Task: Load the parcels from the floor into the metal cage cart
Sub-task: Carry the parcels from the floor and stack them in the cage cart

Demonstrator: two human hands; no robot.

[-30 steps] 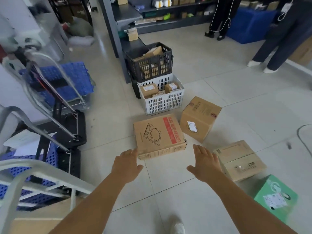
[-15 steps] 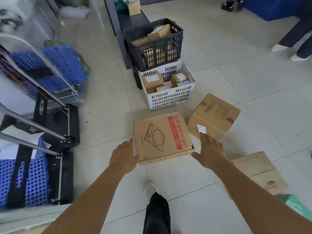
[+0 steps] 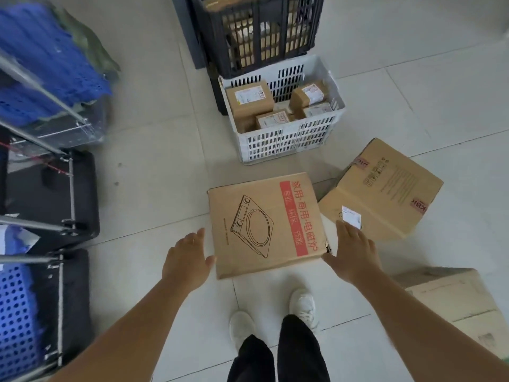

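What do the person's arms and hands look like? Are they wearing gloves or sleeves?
No gloves and no sleeves in view: both forearms are bare all the way to the bottom of the picture. The left hand and right hand are bare too, with no watch or bracelet showing. Lower down you can see black trousers and white shoes.

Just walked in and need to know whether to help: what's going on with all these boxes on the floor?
A person is bending over a flat cardboard box with a cooktop drawing, the left hand and right hand open at its two sides, about to pick it up. It lies flat on the floor. Other cardboard boxes lie to the right, a white crate of small parcels stands behind, and the metal cage cart is on the left.
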